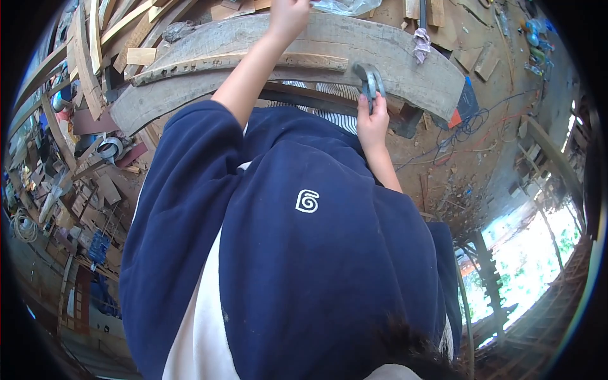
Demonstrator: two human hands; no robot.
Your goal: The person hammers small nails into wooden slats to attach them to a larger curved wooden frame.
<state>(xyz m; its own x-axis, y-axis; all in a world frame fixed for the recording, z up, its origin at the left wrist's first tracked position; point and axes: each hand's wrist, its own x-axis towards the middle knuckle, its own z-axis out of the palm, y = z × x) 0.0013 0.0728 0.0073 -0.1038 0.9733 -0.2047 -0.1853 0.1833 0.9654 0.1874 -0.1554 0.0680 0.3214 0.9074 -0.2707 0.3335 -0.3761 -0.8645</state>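
Note:
At the top edge, my left hand [290,18] reaches over the curved grey wooden board [405,54], near a clear plastic bag [347,6]. Its fingers are mostly cut off by the frame, so what it holds, if anything, is hidden. My right hand [373,121] is closed around the lower part of a curved grey metal tool [370,76], at the board's near edge. A narrow wood strip [310,61] lies along the board, between the left forearm and the tool.
Wood offcuts [140,56] and long strips are piled at the upper left. Crumpled paper [421,45] rests on the board's right part. Tangled cables [465,126] lie on the ground at right, beside a dark blue and orange object [467,101].

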